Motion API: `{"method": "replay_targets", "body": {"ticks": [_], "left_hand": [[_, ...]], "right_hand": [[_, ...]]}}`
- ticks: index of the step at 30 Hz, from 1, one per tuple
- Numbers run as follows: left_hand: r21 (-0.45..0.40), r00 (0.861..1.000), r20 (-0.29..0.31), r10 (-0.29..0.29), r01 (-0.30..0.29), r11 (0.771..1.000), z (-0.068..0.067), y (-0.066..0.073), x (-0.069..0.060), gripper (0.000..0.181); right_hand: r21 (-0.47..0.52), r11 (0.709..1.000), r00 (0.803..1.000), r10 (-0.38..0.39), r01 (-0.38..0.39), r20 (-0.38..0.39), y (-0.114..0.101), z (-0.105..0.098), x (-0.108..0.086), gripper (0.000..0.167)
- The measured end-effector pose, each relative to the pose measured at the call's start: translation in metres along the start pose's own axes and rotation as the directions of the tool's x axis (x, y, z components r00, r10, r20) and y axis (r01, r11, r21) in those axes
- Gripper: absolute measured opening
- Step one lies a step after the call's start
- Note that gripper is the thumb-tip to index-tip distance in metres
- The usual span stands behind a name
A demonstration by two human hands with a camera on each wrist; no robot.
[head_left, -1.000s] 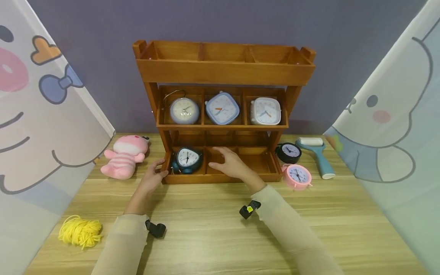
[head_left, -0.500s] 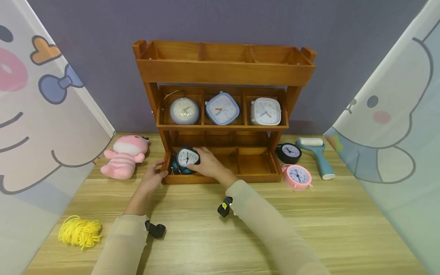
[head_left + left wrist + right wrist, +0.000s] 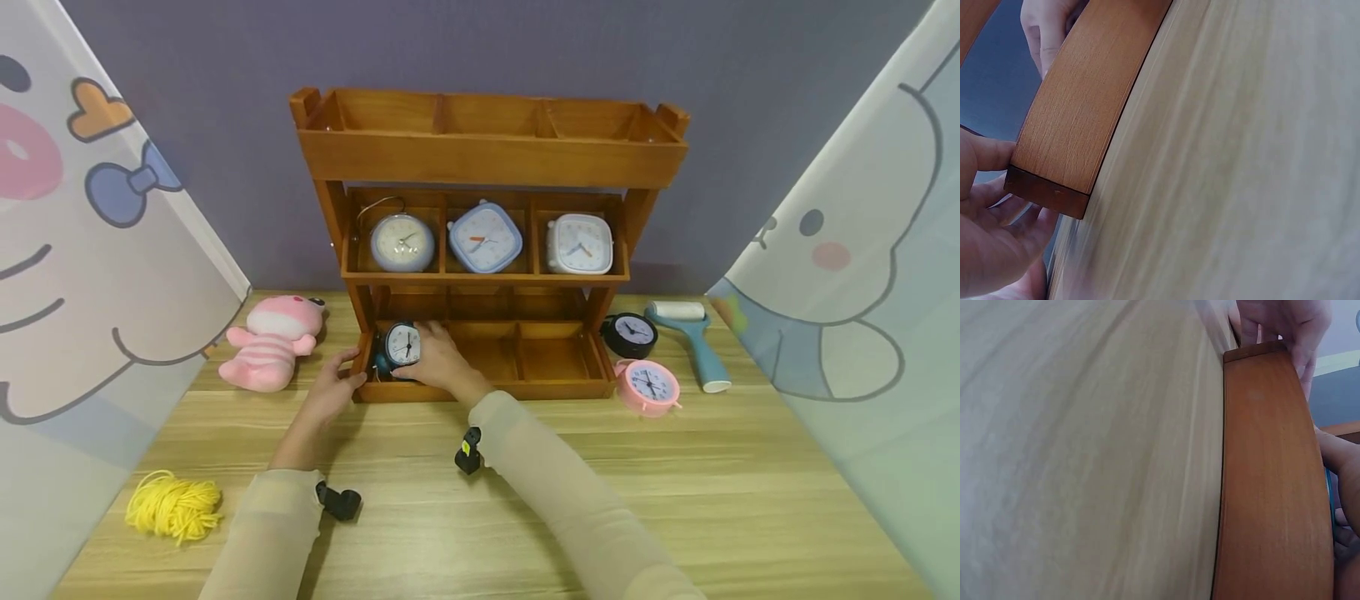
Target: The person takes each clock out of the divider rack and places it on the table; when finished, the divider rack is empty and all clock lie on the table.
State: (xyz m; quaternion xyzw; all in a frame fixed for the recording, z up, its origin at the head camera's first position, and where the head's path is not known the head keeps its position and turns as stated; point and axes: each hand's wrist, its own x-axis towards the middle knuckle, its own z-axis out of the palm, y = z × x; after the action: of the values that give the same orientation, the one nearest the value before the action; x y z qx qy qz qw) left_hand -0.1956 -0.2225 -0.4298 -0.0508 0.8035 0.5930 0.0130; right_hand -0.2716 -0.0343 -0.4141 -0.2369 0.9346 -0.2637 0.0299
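A dark teal alarm clock with a white face sits in the left compartment of the bottom tier of a wooden rack. My right hand grips this clock from its right side, covering part of the face. At the rack's lower left corner, my left hand holds the wood. In the left wrist view, the thumb and fingers of the left hand lie on either side of that corner. The right wrist view shows part of the right hand behind the front board.
Three clocks, one round, one blue and one white, fill the middle tier. On the right lie a black clock, a pink clock and a lint roller. A pink plush toy and yellow yarn lie left.
My right hand has moved left from above the middle compartment and taken hold of the dark teal alarm clock. The left hand has stayed at the rack's corner.
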Motion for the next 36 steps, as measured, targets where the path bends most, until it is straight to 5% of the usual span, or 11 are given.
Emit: {"method": "replay_targets", "body": {"ticks": [21,28,36], "left_hand": [[0.006,1.000,-0.001,-0.003,0.003,1.000,0.000,0.002,-0.001,0.055],[-0.027,1.000,0.000,-0.008,0.008,1.000,0.001,-0.001,-0.001,0.056],[-0.033,1.000,0.017,-0.008,0.008,0.999,0.000,-0.001,0.000,0.057]], "right_hand": [[0.086,0.996,0.986,0.021,-0.008,-0.162,0.004,0.007,0.000,0.086],[0.099,0.995,0.974,-0.008,0.031,-0.227,0.002,-0.005,-0.001,0.087],[0.120,0.993,0.978,0.020,0.005,-0.207,-0.008,-0.029,-0.013,0.088]]}}
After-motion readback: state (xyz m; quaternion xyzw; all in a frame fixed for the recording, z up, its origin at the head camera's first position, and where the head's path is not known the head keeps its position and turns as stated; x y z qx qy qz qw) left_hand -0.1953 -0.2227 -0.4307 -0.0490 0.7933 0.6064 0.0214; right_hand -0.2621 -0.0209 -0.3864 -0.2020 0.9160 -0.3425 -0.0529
